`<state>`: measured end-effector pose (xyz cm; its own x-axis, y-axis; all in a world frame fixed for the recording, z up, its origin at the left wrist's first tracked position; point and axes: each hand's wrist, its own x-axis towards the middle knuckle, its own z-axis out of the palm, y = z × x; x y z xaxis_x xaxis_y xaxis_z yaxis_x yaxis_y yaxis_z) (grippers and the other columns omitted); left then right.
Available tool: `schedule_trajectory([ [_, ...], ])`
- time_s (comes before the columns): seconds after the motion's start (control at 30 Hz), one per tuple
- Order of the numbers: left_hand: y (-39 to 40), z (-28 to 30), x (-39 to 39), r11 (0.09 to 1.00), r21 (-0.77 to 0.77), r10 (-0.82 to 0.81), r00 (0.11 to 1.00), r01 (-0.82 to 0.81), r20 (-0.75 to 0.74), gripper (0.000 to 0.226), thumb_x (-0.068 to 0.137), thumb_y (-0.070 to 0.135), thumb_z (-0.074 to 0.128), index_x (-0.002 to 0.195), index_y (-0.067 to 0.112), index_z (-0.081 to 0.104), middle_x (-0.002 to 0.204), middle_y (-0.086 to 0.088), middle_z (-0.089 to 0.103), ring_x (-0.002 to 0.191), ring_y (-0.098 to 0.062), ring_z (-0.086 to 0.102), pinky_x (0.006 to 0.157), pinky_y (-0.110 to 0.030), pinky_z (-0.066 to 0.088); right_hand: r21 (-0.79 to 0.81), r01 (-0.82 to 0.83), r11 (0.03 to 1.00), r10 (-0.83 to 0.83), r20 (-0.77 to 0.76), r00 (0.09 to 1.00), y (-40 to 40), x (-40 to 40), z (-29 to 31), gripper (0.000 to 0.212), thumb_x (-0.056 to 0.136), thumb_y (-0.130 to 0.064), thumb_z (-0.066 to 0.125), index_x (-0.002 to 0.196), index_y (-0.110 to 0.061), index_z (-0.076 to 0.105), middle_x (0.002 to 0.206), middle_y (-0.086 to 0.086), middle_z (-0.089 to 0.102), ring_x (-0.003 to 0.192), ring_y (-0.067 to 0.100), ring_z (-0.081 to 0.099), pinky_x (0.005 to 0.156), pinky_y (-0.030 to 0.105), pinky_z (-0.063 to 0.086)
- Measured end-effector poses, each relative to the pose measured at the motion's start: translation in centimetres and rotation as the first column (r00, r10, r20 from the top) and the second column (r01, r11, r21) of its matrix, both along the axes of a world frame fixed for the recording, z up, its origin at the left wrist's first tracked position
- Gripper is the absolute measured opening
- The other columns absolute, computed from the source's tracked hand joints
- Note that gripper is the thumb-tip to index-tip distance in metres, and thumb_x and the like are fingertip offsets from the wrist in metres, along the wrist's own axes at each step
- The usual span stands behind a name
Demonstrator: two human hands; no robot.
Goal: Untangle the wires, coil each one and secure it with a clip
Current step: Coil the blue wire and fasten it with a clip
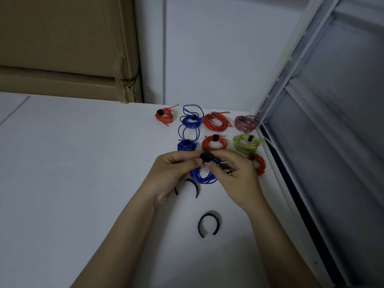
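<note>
The blue coil point(202, 173) hangs just above the white table point(83, 163), held between both hands near the table's right edge. The left hand point(176, 171) pinches the top of the coil with thumb and curled fingers, while the right hand point(234, 173) has its fingertips closed on the black strap point(206, 157) being wrapped round the bundle there. The wire looks light and springy, so the loops will likely try to fan open unless they are squeezed together right beside the strap; that bunched spot is the sensible place to hold. The strap seems soft and probably grips itself, though the dim, slightly blurred view makes its fastening hard to read. Beyond the hands lie finished coils, each with its own dark strap: two blue ones point(188, 132), several red ones point(215, 142), a yellow-green one point(246, 144) and a pinkish one point(245, 123). A red coil point(258, 164) sits just beside the right hand and could be nudged. Two spare straps, one point(208, 225) near the wrists and another point(193, 187) partly under the left hand, lie curled on the table. Cardboard boxes point(62, 48) stand at the back left.
</note>
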<state>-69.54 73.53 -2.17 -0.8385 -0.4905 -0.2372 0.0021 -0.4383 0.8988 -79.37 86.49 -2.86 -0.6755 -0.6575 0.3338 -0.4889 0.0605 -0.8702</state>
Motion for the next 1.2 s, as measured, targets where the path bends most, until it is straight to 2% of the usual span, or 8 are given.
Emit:
schedule_trajectory([
  [0.13, -0.3, 0.2, 0.4, 0.993, -0.077, -0.093, 0.996, 0.091, -0.015, 0.023, 0.081, -0.006, 0.064, 0.088, 0.011, 0.077, 0.091, -0.012, 0.075, 0.084, -0.018, 0.071, 0.080, -0.023, 0.057, -0.002, -0.044, 0.999, 0.044, 0.208, 0.977, 0.2, 0.2, 0.4, 0.039, 0.083, 0.007, 0.064, 0.105, -0.026, 0.065, 0.096, -0.001, 0.070, 0.094, 0.013, 0.066, 0.082, 0.024, 0.054],
  [0.3, 0.1, 0.3, 0.5, 0.951, -0.297, -0.104, 0.993, 0.084, -0.049, 0.028, 0.083, -0.012, 0.062, 0.099, 0.009, 0.071, 0.090, 0.000, 0.076, 0.083, -0.010, 0.071, 0.075, -0.018, 0.054, -0.030, -0.004, 1.000, 0.015, 0.355, 0.935, 0.2, 0.1, 0.8, 0.026, 0.082, 0.004, 0.066, 0.084, -0.022, 0.070, 0.080, -0.007, 0.071, 0.080, 0.007, 0.066, 0.074, 0.017, 0.051],
  [0.47, 0.7, -0.1, 0.4, 0.773, -0.629, -0.119, 0.993, 0.078, -0.023, 0.038, 0.083, -0.009, 0.062, 0.102, 0.024, 0.066, 0.094, 0.012, 0.070, 0.084, -0.007, 0.068, 0.076, -0.020, 0.054, -0.048, 0.038, 0.998, -0.013, 0.431, 0.902, 0.3, 0.3, 0.7, 0.024, 0.083, 0.005, 0.065, 0.081, -0.018, 0.070, 0.080, -0.004, 0.072, 0.082, 0.011, 0.067, 0.076, 0.021, 0.053],
  [0.63, 1.1, -0.5, 0.4, 0.646, -0.762, -0.099, 0.995, 0.052, -0.016, 0.026, 0.084, 0.004, 0.068, 0.100, 0.024, 0.065, 0.096, 0.016, 0.067, 0.088, -0.003, 0.064, 0.076, -0.018, 0.054, -0.094, 0.094, 0.991, -0.032, 0.516, 0.856, 0.2, 0.7, -0.2, 0.038, 0.086, 0.007, 0.056, 0.076, -0.026, 0.071, 0.084, 0.002, 0.070, 0.086, 0.017, 0.064, 0.082, 0.032, 0.052],
  [0.8, 1.0, -0.7, 0.3, 0.637, -0.771, -0.050, 0.996, -0.020, -0.067, 0.022, 0.084, -0.001, 0.067, 0.094, 0.018, 0.073, 0.088, 0.011, 0.070, 0.081, -0.003, 0.065, 0.072, -0.017, 0.053, -0.109, 0.022, 0.994, 0.033, 0.482, 0.876, 0.6, 0.6, -0.2, 0.024, 0.086, 0.004, 0.061, 0.087, -0.019, 0.068, 0.088, 0.001, 0.071, 0.089, 0.016, 0.066, 0.082, 0.028, 0.052],
  [0.93, 0.6, -0.8, 0.4, 0.708, -0.706, -0.079, 0.994, 0.006, -0.071, 0.025, 0.083, -0.005, 0.065, 0.093, 0.016, 0.074, 0.085, 0.003, 0.073, 0.078, -0.016, 0.069, 0.073, -0.037, 0.058, -0.058, -0.058, 0.997, 0.075, 0.366, 0.927, 1.3, 0.0, 0.2, 0.026, 0.086, 0.008, 0.060, 0.091, -0.017, 0.066, 0.089, -0.005, 0.073, 0.089, 0.011, 0.069, 0.079, 0.021, 0.052],
  [1.1, 0.5, -0.8, 0.3, 0.727, -0.686, -0.074, 0.993, -0.007, -0.089, 0.023, 0.083, -0.005, 0.066, 0.090, 0.016, 0.073, 0.084, 0.003, 0.072, 0.076, -0.019, 0.068, 0.072, -0.043, 0.056, 0.004, -0.092, 0.996, 0.092, 0.021, 0.996, 1.5, -0.1, 0.2, 0.026, 0.086, -0.001, 0.064, 0.099, -0.024, 0.065, 0.097, -0.001, 0.070, 0.091, 0.013, 0.067, 0.080, 0.023, 0.053],
  [1.2, 0.8, -0.8, 0.2, 0.723, -0.691, -0.076, 0.993, -0.008, -0.091, 0.016, 0.083, 0.003, 0.070, 0.092, 0.017, 0.072, 0.082, 0.005, 0.071, 0.074, -0.017, 0.067, 0.069, -0.038, 0.056, -0.042, -0.041, 0.998, 0.031, -0.203, 0.979, 1.2, -0.1, -0.3, 0.012, 0.088, -0.016, 0.063, 0.098, -0.011, 0.068, 0.094, 0.004, 0.065, 0.087, 0.012, 0.063, 0.075, 0.023, 0.052],
])
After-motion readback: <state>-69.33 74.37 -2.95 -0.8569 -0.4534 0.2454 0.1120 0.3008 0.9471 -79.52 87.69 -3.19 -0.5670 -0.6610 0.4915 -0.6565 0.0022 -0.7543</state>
